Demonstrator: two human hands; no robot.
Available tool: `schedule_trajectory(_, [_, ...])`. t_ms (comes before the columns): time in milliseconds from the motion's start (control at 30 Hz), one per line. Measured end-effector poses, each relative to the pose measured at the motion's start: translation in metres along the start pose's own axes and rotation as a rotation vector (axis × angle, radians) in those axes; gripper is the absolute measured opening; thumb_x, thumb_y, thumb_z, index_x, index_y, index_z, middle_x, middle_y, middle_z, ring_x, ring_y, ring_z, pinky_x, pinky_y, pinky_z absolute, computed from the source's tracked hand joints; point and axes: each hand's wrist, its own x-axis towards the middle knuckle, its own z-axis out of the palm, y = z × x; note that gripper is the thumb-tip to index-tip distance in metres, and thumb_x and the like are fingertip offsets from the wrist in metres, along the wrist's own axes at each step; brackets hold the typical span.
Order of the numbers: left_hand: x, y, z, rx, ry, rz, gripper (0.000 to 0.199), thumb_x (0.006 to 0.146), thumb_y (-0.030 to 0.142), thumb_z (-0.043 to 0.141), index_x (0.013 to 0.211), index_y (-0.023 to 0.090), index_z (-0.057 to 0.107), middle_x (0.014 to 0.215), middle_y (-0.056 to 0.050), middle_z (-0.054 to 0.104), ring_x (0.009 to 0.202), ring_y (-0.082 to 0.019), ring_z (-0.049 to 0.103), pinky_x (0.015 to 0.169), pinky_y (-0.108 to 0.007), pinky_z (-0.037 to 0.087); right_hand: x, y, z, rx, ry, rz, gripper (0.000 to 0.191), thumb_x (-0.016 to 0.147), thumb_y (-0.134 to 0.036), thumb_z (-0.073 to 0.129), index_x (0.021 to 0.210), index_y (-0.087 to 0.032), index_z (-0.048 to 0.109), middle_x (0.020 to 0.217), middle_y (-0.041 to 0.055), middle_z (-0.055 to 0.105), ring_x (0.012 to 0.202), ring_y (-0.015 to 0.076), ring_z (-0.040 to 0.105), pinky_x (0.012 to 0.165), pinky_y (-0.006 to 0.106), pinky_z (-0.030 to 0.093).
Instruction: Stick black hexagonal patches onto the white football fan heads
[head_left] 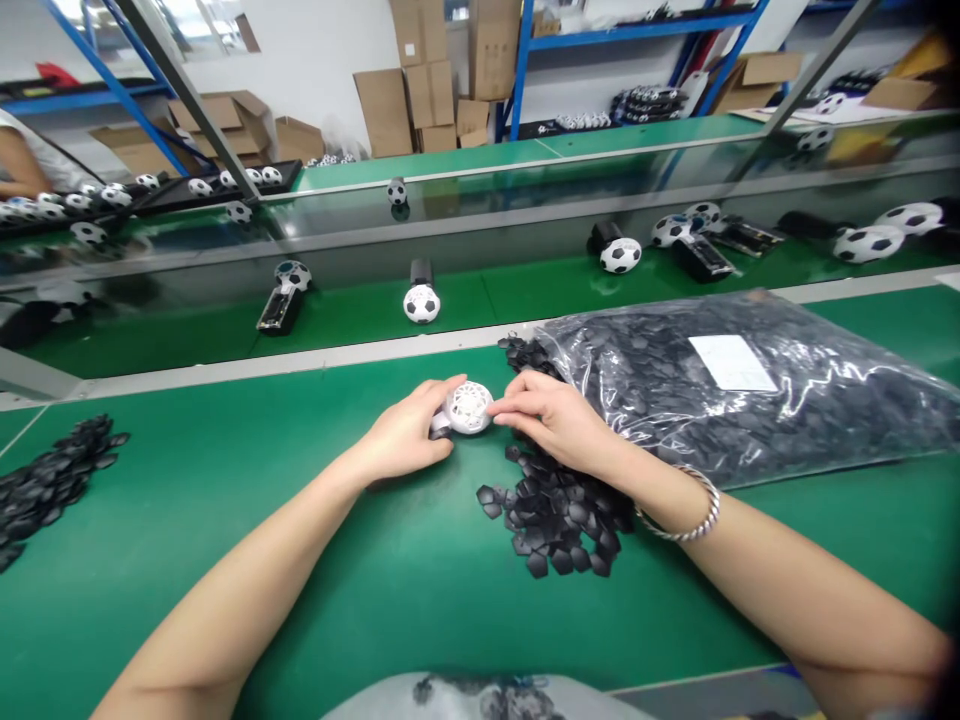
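Note:
A white football-shaped shell (471,408) with an openwork pattern is in my left hand (405,432), whose fingers and thumb close round its left side. A dark part shows below the shell, partly hidden by that hand. At the shell's right edge, my right hand (553,415) has its thumb and fingertips pinched together. Whether a small piece is between those fingertips, I cannot make out. Loose black pentagon pieces (562,515) lie in a heap under and in front of my right hand.
A clear plastic bag (660,390) full of black pieces lies to the right. Another black heap (56,480) is at far left. Beyond a pale rail, a green belt (495,295) carries football-shaped units (422,303). Cartons (431,95) and a blue shelf (637,35) stand behind.

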Motion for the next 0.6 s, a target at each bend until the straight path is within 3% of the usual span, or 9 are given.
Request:
schedule_trajectory(200, [0.000, 0.003, -0.001, -0.041, -0.021, 0.000, 0.074, 0.066, 0.017, 0.056, 0.135, 0.025, 0.030, 0.131, -0.006, 0.043, 0.112, -0.025, 0.047, 0.094, -0.034, 0.041, -0.002, -0.001, 0.004, 0.017, 0.060, -0.032, 0.010, 0.080, -0.020, 0.059, 0.086, -0.017, 0.066, 0.081, 0.0018, 0.067, 0.074, 0.0124, 0.060, 0.071, 0.025, 0.047])
schedule_trajectory(333, [0.002, 0.004, 0.001, -0.042, 0.014, 0.001, 0.069, 0.069, 0.029, 0.062, 0.133, 0.025, 0.035, 0.130, -0.005, 0.045, 0.115, -0.025, 0.046, 0.095, -0.034, 0.039, -0.002, -0.001, 0.009, -0.011, -0.011, -0.207, 0.017, 0.086, -0.018, 0.049, 0.089, -0.018, 0.065, 0.089, 0.0045, 0.066, 0.085, 0.0145, 0.057, 0.077, 0.028, 0.046])
schedule_trajectory(433, [0.004, 0.007, 0.003, 0.001, 0.045, -0.037, 0.072, 0.066, 0.042, 0.066, 0.130, 0.025, 0.038, 0.127, -0.005, 0.048, 0.111, -0.026, 0.049, 0.092, -0.036, 0.041, 0.000, -0.001, 0.016, -0.077, -0.029, -0.277, 0.017, 0.087, -0.020, 0.047, 0.089, -0.017, 0.064, 0.087, 0.0050, 0.065, 0.081, 0.0153, 0.055, 0.075, 0.030, 0.044])
schedule_trajectory(600, [0.007, 0.012, 0.006, 0.061, 0.095, -0.073, 0.066, 0.066, 0.045, 0.067, 0.125, 0.026, 0.044, 0.119, -0.004, 0.054, 0.103, -0.025, 0.054, 0.083, -0.033, 0.045, 0.004, 0.001, 0.023, -0.120, 0.082, -0.190, 0.013, 0.084, -0.026, 0.052, 0.090, -0.016, 0.059, 0.091, 0.0074, 0.060, 0.087, 0.0179, 0.054, 0.079, 0.033, 0.044])
